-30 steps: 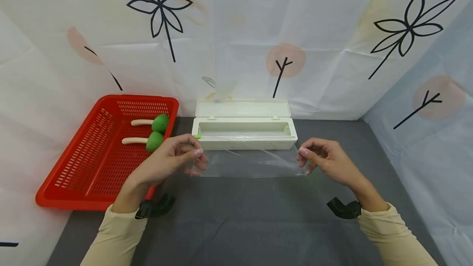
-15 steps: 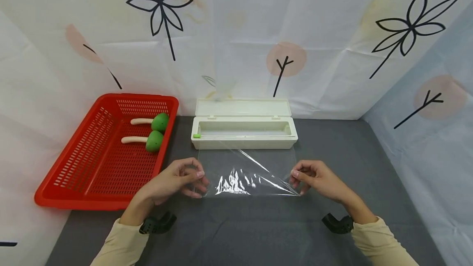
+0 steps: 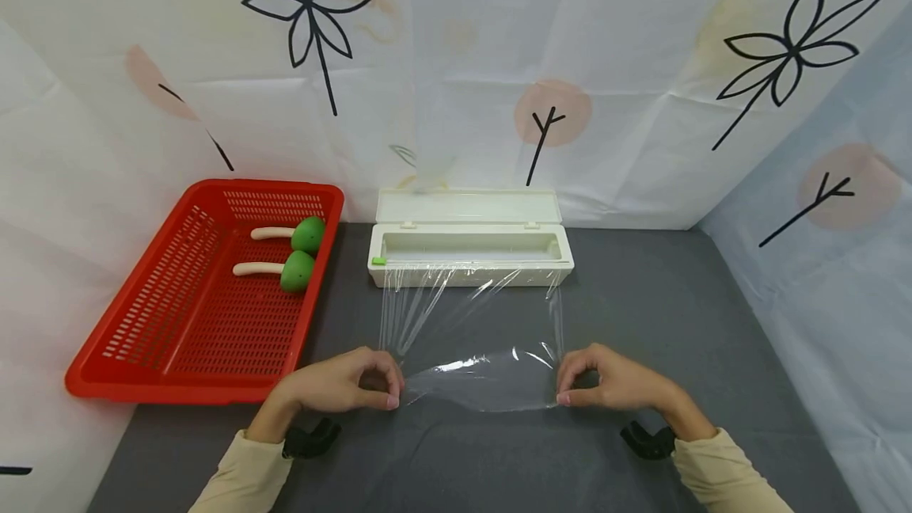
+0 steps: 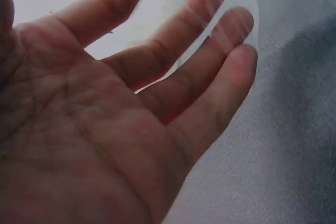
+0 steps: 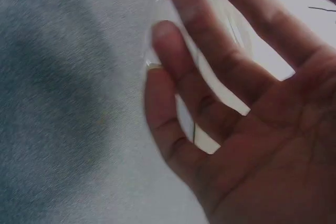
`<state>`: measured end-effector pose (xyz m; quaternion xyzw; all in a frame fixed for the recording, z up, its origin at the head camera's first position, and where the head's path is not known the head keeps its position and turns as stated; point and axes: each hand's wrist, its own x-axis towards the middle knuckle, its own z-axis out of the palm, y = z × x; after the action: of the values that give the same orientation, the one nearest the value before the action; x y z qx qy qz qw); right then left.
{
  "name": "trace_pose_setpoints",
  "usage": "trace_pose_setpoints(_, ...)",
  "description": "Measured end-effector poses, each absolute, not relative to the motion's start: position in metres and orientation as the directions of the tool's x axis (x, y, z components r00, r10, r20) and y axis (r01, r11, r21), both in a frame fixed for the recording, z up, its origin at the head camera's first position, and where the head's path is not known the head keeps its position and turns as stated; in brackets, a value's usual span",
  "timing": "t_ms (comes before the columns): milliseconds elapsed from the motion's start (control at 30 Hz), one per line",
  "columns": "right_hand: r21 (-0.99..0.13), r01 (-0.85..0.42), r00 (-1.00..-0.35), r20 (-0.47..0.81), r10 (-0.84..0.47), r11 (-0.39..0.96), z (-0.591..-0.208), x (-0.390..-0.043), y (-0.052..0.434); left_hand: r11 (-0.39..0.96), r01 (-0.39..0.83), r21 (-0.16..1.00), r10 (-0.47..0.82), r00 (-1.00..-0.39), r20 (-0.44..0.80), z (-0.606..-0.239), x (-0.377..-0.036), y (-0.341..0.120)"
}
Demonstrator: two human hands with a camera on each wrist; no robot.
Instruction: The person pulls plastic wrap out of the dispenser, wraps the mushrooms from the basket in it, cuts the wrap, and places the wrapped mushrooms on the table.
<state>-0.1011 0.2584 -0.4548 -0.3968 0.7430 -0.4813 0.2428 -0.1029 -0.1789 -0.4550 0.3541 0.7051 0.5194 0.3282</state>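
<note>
A sheet of clear plastic wrap (image 3: 484, 339) stretches from the white wrap dispenser (image 3: 470, 275) toward the front of the head view. My left hand (image 3: 349, 378) pinches its near left corner between thumb and index finger. At the near right corner, my right hand (image 3: 613, 382) does the same. Creases run down the film from the dispenser's front edge. In the left wrist view, the film (image 4: 241, 3) lies against the fingertips, the other fingers loosely spread. The right wrist view shows the right hand's fingers (image 5: 220, 61) similarly bent, with film at their tips.
Left of the dispenser stands a red plastic basket (image 3: 181, 315) holding two toy-like pieces with green heads (image 3: 296, 271) and pale stems. The dispenser's lid (image 3: 469, 207) is raised against the patterned cloth backdrop (image 3: 456, 62). A dark grey cloth (image 3: 484, 465) covers the table.
Both hands have moved toward the person and lower, drawing more plastic wrap out of the dispenser. The film is longer and more creased. Basket and dispenser stay put.
</note>
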Motion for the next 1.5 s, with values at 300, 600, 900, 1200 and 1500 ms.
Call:
trace_pose_setpoints(300,-0.818,-0.333,-0.63,-0.176,-0.756,0.468,-0.464,-0.092,0.248,0.409,0.302,0.861,0.809,-0.556,-0.189,-0.455,-0.096,-0.165)
trace_pose_setpoints(600,-0.694,-0.383,-0.739,-0.165,-0.653,0.609,-0.473,-0.081,0.237,0.513,0.327,0.794,0.674,-0.726,-0.137,-0.464,-0.095,-0.153)
trace_pose_setpoints(900,-0.329,-0.408,-0.909,0.061,-0.412,0.852,-0.495,-0.067,0.231,0.769,0.493,0.406,0.499,-0.861,0.099,-0.487,-0.083,-0.135)
trace_pose_setpoints(1200,-0.319,-0.349,-0.924,-0.042,-0.381,0.881,-0.508,-0.068,0.237,0.836,0.463,0.295,0.472,-0.88,0.045,-0.504,-0.081,-0.135)
trace_pose_setpoints(1500,-0.321,-0.336,-0.925,-0.066,-0.375,0.885,-0.51,-0.088,0.239,0.849,0.435,0.302,0.452,-0.892,0.012,-0.504,-0.099,-0.136)
